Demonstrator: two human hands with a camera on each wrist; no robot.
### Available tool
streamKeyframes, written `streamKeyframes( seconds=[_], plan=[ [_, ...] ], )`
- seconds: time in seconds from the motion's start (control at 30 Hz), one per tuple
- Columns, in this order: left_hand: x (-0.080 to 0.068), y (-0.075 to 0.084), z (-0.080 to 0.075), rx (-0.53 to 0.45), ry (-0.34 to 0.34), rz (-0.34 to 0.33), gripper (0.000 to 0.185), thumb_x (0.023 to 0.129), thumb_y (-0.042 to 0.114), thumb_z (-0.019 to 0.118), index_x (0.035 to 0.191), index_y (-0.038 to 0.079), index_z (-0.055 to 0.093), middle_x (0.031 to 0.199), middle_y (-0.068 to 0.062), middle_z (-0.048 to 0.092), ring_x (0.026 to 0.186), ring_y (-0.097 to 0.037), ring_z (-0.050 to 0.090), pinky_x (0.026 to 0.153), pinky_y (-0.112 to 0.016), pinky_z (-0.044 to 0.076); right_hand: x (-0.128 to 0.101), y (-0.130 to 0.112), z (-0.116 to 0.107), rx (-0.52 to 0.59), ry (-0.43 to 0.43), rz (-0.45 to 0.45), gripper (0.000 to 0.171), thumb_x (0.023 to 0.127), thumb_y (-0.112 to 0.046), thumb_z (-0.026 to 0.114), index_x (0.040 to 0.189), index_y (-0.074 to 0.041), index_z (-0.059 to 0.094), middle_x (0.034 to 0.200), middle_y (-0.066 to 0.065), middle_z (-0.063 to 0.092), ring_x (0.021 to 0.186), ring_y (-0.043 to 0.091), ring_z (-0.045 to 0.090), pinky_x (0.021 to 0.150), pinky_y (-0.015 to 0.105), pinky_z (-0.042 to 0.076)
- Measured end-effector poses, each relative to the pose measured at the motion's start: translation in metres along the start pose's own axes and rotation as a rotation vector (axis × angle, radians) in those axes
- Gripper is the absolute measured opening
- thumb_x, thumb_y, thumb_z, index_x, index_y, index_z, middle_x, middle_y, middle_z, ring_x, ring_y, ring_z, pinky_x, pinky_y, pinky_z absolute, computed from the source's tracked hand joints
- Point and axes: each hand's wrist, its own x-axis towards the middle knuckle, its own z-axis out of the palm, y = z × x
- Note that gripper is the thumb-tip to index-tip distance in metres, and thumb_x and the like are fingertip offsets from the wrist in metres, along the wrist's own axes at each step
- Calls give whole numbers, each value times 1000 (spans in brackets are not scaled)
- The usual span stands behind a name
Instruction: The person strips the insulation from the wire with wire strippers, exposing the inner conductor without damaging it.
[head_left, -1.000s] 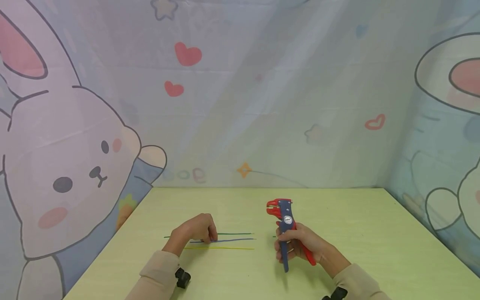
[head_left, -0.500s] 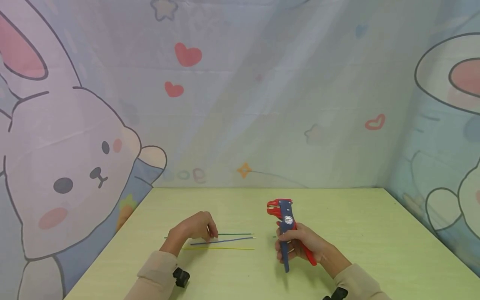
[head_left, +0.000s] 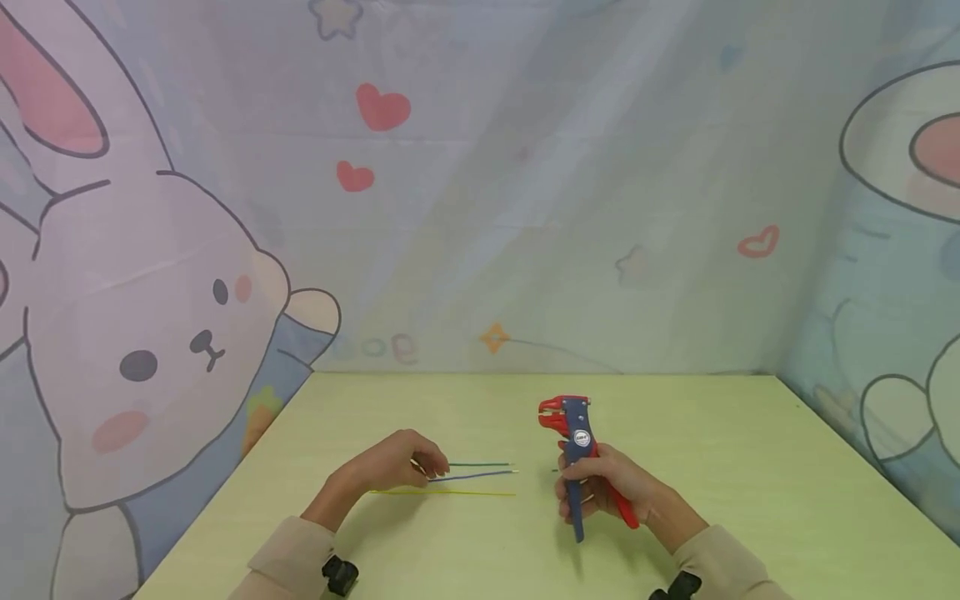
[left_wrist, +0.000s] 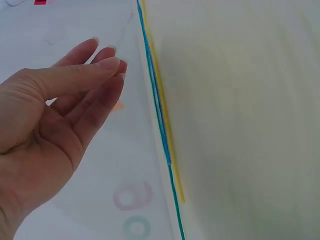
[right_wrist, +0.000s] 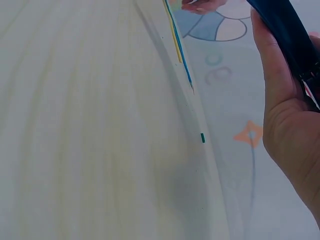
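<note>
Left hand (head_left: 393,467), at 7 o'clock on the table (head_left: 750,467): fingertips pinch the near end of the blue wire (head_left: 472,476), lifting that end just off the surface; its far end points toward 3 o'clock. In the left wrist view the fingers (left_wrist: 100,65) are nearly straight and drawn together at the tips, but the wire between them cannot be made out there. Green wire (head_left: 480,464) lies just beyond the blue one, toward 12 o'clock; yellow wire (head_left: 450,492) lies just nearer, toward 6 o'clock; all three run roughly parallel.

Right hand (head_left: 611,492), at 5 o'clock: fingers wrap the handles of the wire stripper (head_left: 576,454), which stands upright, its red head (head_left: 555,412) pointing toward 12 o'clock. A short green offcut (right_wrist: 202,137) lies on the table between the wire ends and the stripper, apart from both. Backdrop: printed cloth with a rabbit (head_left: 150,333) at 9 o'clock.
</note>
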Motion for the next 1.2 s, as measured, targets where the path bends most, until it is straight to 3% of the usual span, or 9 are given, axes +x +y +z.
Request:
streamKeyframes(
  seconds=[0.2,0.43,0.6,0.87,1.07,1.2],
  plan=[
    [6,1,8,10,-14,-48,29,83,-18,67,104,1,74,100,-11,70,93,-33,65,77,-30,54,0,0,0,6,4,7,10,100,-4,47,110,-3,46,92,12,72,81,26,74,84,50,56],
    [8,5,15,42,-55,-123,35,79,-25,63,101,-1,74,88,-11,68,80,-26,63,66,-28,51,-1,-2,0,-9,-9,7,12,99,-6,49,110,-3,47,93,12,72,82,25,74,83,49,56],
    [9,11,16,100,-91,-166,36,80,-24,64,101,5,74,83,-6,68,75,-23,64,67,-31,51,-1,-2,0,-9,-28,-7,12,99,-6,49,110,-2,46,93,12,72,82,25,74,84,49,56],
    [10,10,14,151,-145,-138,35,79,-19,70,100,8,76,81,-2,67,71,-12,58,66,-27,49,-3,-3,-3,23,-32,-10,10,100,-4,46,110,-3,47,93,11,72,82,25,74,84,49,56],
    [13,5,6,24,-124,-84,36,82,-18,63,109,2,76,88,-8,69,74,-14,59,60,-24,43,-3,-2,-4,43,-27,-19,10,100,-4,43,108,-4,48,93,10,73,81,24,73,83,48,56],
    [17,11,-3,-29,-107,-54,34,86,-15,61,115,-2,73,97,-15,70,81,-21,64,62,-26,47,-3,-1,-6,64,-39,-19,12,100,-3,40,108,-4,49,94,9,73,82,24,74,85,47,56]
  ],
)
